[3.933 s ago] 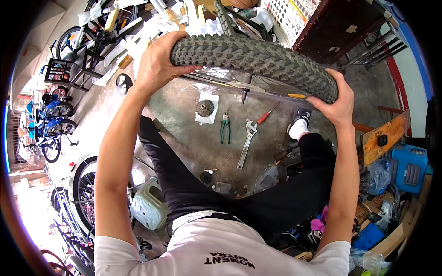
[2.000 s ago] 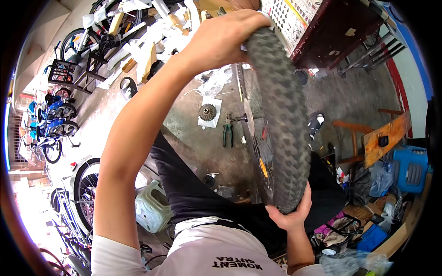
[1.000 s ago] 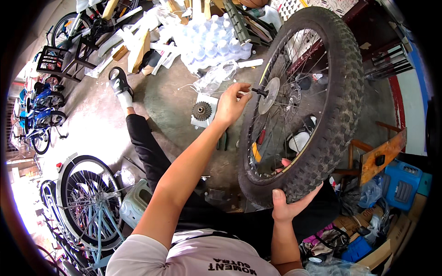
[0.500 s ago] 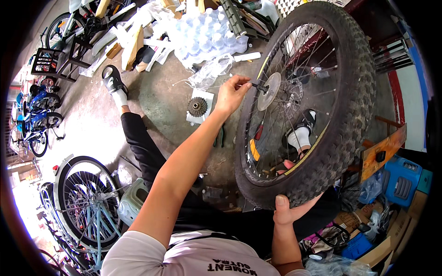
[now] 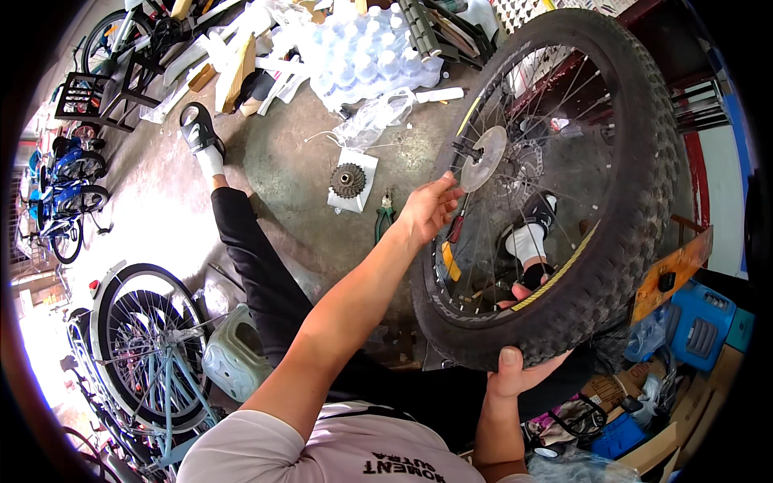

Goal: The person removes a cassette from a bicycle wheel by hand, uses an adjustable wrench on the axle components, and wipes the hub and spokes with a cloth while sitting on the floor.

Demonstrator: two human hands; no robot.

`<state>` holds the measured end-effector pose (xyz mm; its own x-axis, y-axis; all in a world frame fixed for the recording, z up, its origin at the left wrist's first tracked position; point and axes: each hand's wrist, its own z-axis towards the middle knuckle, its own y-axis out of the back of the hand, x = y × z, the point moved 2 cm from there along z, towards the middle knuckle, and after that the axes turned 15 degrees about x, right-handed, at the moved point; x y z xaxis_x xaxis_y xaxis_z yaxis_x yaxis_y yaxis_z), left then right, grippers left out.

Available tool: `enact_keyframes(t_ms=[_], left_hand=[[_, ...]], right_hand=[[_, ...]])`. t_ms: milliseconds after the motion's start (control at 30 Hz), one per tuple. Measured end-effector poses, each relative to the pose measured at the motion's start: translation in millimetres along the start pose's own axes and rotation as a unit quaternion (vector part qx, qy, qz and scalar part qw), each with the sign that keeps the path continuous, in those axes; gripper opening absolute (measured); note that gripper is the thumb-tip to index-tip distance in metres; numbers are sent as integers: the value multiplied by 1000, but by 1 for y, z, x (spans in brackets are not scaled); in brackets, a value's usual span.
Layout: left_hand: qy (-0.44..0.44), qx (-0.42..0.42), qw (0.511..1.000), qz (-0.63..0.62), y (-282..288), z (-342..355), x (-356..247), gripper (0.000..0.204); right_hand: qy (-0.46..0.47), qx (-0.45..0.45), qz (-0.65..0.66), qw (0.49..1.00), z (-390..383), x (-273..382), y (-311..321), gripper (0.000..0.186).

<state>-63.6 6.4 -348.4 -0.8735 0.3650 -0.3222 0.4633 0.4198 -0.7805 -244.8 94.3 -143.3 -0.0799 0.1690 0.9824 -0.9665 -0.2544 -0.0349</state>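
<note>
Left-side glare whitens floor (image 5: 157, 213); dark fisheye rim, edges bent.

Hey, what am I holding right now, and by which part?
Your right hand grips the bicycle wheel by its lower tyre, fingers reaching inside the rim. Your left hand, near the hub, seems empty.

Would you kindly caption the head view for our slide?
Right hand grips a bicycle wheel while the left hand is near its hub.
</note>
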Motion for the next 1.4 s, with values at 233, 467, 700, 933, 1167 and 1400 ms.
enact_keyframes(t_ms=[233,467,700,933,1167,1400], left_hand=[[-43,101,981,-158,10,24,11,15],[-190,50,960,-199,53,-7,-11,20],[-290,-216,926,109,188,-17,-125,11],[-179,-380,822,385,278,30,-182,19],[-130,-424,753,486,283,62,-182,17],[-95,-456,708,531,298,60,-187,26]], right_hand=[[0,9,-39,999,3,2,-2,103],[-24,-17,-99,995,6,4,0,105],[-85,6,-165,983,16,16,-3,97],[-113,87,-227,963,0,-1,56,91],[-128,25,-254,958,19,13,22,89],[-111,29,-255,960,20,18,8,93]])
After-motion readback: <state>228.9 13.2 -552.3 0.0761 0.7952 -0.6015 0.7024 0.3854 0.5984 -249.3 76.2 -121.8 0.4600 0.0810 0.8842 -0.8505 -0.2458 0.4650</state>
